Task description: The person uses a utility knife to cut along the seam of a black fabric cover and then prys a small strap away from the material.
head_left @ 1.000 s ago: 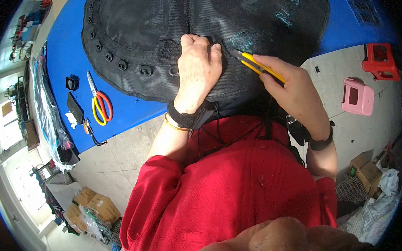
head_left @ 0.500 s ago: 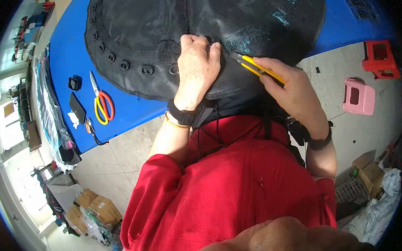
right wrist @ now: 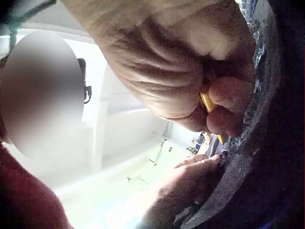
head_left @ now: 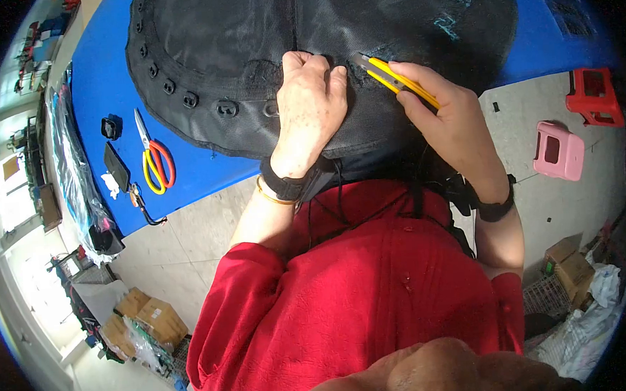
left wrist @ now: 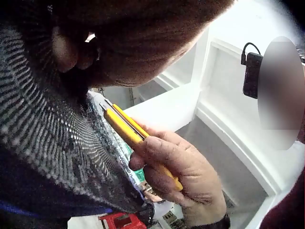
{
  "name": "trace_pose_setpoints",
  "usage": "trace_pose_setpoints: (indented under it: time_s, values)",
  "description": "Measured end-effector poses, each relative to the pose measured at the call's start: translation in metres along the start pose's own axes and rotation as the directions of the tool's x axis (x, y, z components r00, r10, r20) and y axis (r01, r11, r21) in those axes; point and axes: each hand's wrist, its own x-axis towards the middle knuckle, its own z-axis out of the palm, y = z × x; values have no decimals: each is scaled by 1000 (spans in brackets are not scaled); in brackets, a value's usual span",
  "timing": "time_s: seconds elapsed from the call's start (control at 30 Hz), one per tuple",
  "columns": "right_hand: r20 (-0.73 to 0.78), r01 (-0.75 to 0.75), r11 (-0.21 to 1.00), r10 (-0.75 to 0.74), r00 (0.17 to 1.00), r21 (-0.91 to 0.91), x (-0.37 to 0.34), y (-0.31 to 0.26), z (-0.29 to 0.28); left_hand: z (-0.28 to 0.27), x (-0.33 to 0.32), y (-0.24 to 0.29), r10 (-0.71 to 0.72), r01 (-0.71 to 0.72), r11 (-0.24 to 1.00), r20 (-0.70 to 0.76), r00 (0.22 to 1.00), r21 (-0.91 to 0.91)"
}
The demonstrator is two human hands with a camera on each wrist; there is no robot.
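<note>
Black mesh fabric [head_left: 387,124] with a row of black eyelets lies on the blue table. The left hand [head_left: 310,111] grips it near the central seam, fingers curled; in the left wrist view the fingers of that hand [left wrist: 71,52] bend against the mesh [left wrist: 57,138]. In the right hand [head_left: 454,121] is a yellow utility knife [head_left: 403,82], its blade at the fabric right of the left hand, by turquoise threads [head_left: 446,26]. The left wrist view shows the knife [left wrist: 125,128] pinched between thumb and fingers. The right palm [right wrist: 176,62] mostly hides the knife [right wrist: 207,102] in the right wrist view.
Red-and-yellow scissors [head_left: 157,165], a small black case [head_left: 111,127] and a dark flat object [head_left: 117,167] lie on the table's left part. Plastic-wrapped material [head_left: 78,172] runs along its left edge. Red [head_left: 594,97] and pink [head_left: 558,151] stools stand at right.
The right hand and knife have moved up in the head view, farther from the body, the tip now higher beside the left hand. The left hand keeps its place on the fabric.
</note>
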Motion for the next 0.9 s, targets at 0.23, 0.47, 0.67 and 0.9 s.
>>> trace_pose_setpoints:
  time_s: [0.23,0.47,0.67,0.9]
  values:
    - [27,-2,1000,2,1000,1,2,1,0,-1,1,1,-14,14,1000,7,1000,1]
    - [123,-82,997,82,989,-8,-5,-4,-10,-1,0,0,-16,16,1000,6,1000,-21]
    - [131,-137,990,134,982,15,-17,-5,-14,0,-1,1,3,-3,1000,-16,1000,-2]
    - [128,-127,991,121,984,39,-26,-7,-15,0,-1,2,-4,4,1000,-26,1000,-3]
